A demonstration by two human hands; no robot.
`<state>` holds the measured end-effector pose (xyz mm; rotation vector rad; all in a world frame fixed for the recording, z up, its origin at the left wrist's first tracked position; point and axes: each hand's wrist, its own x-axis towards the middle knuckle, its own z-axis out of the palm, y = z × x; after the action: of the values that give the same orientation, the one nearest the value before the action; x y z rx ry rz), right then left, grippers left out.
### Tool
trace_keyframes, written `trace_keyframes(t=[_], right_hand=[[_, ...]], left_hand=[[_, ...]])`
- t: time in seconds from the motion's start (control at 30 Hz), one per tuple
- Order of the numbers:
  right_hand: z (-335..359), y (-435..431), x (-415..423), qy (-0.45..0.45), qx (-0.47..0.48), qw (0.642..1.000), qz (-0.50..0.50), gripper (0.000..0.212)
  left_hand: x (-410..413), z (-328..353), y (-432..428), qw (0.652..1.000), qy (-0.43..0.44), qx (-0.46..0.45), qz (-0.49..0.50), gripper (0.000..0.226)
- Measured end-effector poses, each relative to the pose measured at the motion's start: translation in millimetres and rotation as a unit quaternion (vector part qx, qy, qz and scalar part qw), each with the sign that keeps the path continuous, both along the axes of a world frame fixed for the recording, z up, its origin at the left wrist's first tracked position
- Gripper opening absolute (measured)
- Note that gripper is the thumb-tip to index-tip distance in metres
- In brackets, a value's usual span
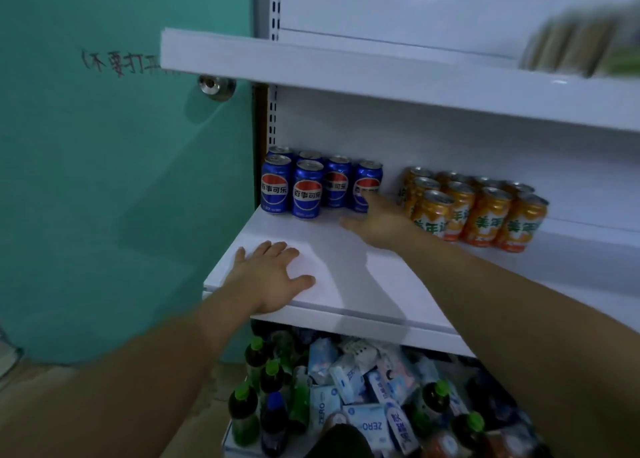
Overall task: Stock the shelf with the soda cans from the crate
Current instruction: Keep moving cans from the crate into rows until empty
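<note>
Several blue cola cans [306,189] stand in two rows at the back left of the white shelf [353,284]. To their right stands a block of several orange soda cans [485,215]. My left hand [270,277] lies flat, fingers spread, on the shelf's front left corner, holding nothing. My right hand [377,222] reaches between the two groups with fingers extended; its fingertips touch the base of the rightmost blue can [367,184] without gripping it.
A crate [239,447] below the shelf holds green-capped bottles [244,412] and pale blue tissue packs [367,423]. A teal door with a metal knob [216,86] stands at the left. An upper shelf [381,73] overhangs, with blurred goods at its right.
</note>
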<state>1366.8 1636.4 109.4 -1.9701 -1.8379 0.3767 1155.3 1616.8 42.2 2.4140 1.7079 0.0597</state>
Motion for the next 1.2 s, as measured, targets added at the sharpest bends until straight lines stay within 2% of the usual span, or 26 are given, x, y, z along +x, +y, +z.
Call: trace_keyframes(t=[0.13,0.3,0.43,0.57,0.67,0.8,0.9,1.03,1.13,1.2], right_hand=[[26,-73,53,-0.085,0.001,0.996,-0.03,0.061],[39,-157,122,-0.106,-0.022,0.986,-0.129,0.051],[33,-231,178,-0.088,-0.068,0.958,-0.266,0.072],[18,-308,229,-0.077,-0.092,0.927,-0.356,0.077],[3,-364,257,-0.054,-0.116,0.9,-0.417,0.076],[-30,-435,289,-0.022,-0.147,0.857,-0.494,0.075],[-67,-482,308,0.023,-0.161,0.826,-0.54,0.073],[-118,-529,332,0.07,-0.195,0.79,-0.576,0.069],[-157,-554,355,0.088,-0.222,0.774,-0.587,0.057],[-186,-567,370,0.126,-0.238,0.762,-0.589,0.056]], left_hand=[[23,15,-5,1.0,-0.013,-0.023,-0.003,0.08],[134,47,-49,0.981,-0.047,-0.017,-0.188,0.077],[222,63,-110,0.938,-0.052,0.006,-0.344,0.07],[291,52,-170,0.896,-0.039,-0.007,-0.442,0.067],[336,34,-207,0.865,-0.02,-0.02,-0.501,0.063],[390,-5,-251,0.828,0.014,-0.056,-0.557,0.07],[425,-42,-283,0.8,0.066,-0.074,-0.592,0.073],[463,-95,-323,0.757,0.114,-0.089,-0.638,0.066],[490,-138,-343,0.736,0.159,-0.1,-0.651,0.069],[508,-168,-348,0.728,0.178,-0.104,-0.653,0.07]])
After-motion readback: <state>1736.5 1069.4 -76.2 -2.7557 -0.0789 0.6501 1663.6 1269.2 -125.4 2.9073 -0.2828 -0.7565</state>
